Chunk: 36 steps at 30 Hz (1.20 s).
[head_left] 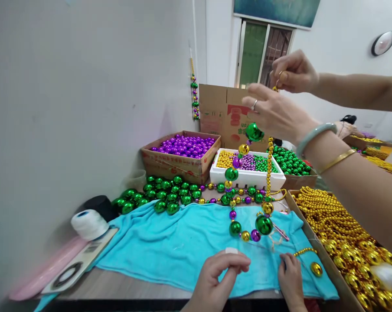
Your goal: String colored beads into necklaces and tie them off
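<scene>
Head view: gold bead string (305,250) runs lengthwise rightward beside right fingers (289,261), grip unclear; left fingers (233,261) released.

Head view looks forward (and down), close above the table (124,287).

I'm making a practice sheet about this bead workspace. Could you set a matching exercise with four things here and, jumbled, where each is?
Things:
1. Purple beads
2. Turquoise cloth
3. White thread cone
4. Nearest multicoloured bead strand

Places:
A. Spread over the table
B. Hanging from a co-worker's hands
C. Inside a cardboard box
D. Beside a black object

Pairs: 1-C; 2-A; 3-D; 4-B
</scene>
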### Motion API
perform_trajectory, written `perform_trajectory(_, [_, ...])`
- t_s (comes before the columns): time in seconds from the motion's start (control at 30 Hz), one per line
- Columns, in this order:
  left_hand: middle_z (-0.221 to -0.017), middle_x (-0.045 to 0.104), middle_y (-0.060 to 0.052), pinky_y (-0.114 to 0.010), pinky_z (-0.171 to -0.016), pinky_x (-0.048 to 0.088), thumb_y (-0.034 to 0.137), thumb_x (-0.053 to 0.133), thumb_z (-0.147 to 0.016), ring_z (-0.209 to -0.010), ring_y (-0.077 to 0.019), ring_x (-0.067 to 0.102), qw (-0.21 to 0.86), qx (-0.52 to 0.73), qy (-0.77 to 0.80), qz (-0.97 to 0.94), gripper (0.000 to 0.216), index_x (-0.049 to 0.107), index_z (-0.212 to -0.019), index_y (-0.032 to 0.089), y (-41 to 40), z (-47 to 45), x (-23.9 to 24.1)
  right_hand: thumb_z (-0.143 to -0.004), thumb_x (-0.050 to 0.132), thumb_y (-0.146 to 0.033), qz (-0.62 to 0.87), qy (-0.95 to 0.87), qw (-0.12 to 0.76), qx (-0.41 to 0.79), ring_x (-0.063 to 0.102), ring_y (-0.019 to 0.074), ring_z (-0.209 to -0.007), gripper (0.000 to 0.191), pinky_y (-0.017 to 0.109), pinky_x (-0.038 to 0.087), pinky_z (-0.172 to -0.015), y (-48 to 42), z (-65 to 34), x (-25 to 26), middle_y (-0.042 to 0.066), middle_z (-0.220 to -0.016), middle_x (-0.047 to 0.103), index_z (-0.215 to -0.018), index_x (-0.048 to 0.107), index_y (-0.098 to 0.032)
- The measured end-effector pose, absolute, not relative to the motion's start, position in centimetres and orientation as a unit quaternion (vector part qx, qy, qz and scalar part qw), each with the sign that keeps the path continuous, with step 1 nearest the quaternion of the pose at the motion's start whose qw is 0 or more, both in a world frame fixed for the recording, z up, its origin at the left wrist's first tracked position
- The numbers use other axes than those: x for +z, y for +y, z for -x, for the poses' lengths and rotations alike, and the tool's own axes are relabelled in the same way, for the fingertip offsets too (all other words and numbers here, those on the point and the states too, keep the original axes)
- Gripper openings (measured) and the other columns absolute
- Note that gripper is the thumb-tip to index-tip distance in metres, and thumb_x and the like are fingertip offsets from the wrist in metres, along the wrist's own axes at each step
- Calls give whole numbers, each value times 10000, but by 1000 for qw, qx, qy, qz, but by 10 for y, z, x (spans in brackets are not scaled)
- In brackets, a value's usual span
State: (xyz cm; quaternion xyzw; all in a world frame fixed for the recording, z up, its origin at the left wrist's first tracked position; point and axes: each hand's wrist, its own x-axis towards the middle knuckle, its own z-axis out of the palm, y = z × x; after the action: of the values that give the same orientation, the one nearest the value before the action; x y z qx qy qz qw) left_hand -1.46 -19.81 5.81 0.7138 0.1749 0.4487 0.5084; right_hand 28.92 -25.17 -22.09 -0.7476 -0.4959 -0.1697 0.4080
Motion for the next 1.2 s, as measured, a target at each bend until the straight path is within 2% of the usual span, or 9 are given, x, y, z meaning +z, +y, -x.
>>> perform_trajectory(0.2, [-840,716,-66,-231,-730,527,271,483,-962,-796,-137,661,515,451,176,-707,260,730,-955,190,-199,14,51,-820,473,-301,747,-473,440,-154,590,294,-858,261,449,484,-801,-249,-276,-188,132,-879,675,-812,703,-177])
perform_trajectory(0.53, [-849,728,-65,-237,-745,519,175,499,-931,-803,-138,663,535,426,191,-704,245,744,-941,171,-202,12,53,-832,457,-325,719,-544,428,-69,628,331,-871,271,514,526,-726,-239,-233,-65,132,-861,659,-725,698,-260])
perform_trajectory(0.67, [-863,735,-62,-222,-787,518,93,489,-903,-844,-130,673,537,420,187,-707,266,744,-936,159,-204,12,50,-905,400,-270,644,-667,374,-31,650,225,-903,311,426,566,-848,-187,-232,-2,66,-938,685,-798,691,-305])
perform_trajectory(0.77, [-900,737,-64,-210,-815,521,61,485,-893,-871,-122,679,542,414,178,-709,277,743,-944,150,-206,12,46,-908,252,-48,393,-864,88,-301,654,169,-931,432,415,560,-913,-160,-231,28,68,-1006,668,-812,630,-233])
perform_trajectory(0.9, [-911,735,-64,-197,-818,527,43,483,-891,-874,-113,680,553,410,173,-705,280,735,-968,140,-205,10,38,-803,338,106,348,-827,-27,-441,650,97,-823,382,240,565,-867,-150,-227,27,29,-827,649,-823,642,-125])
perform_trajectory(1.0, [-912,734,-66,-195,-812,529,38,481,-892,-870,-110,678,556,408,169,-704,279,730,-970,137,-204,10,32,-810,392,50,180,-569,-310,-741,629,35,-767,285,156,536,-859,-146,-226,15,-28,-743,606,-785,627,-109])
perform_trajectory(1.07, [-917,733,-63,-193,-815,528,33,483,-889,-871,-107,677,557,407,169,-704,279,726,-977,139,-201,11,28,-849,356,0,14,-286,-461,-840,603,8,-743,286,139,530,-836,-140,-226,7,-49,-706,572,-716,574,-128])
perform_trajectory(1.13, [-931,733,-58,-190,-820,524,29,484,-888,-880,-103,674,560,403,170,-703,287,723,-994,148,-198,13,25,-880,329,-21,-100,-69,-519,-846,562,-7,-702,327,126,524,-828,-134,-225,1,-67,-646,518,-627,488,-155])
perform_trajectory(1.2, [-945,732,-53,-191,-827,522,31,482,-891,-897,-103,672,566,395,174,-702,294,721,-1007,157,-195,14,22,-892,321,-37,-125,-63,-521,-842,524,-2,-659,362,137,525,-834,-130,-225,-4,-74,-599,462,-569,411,-176])
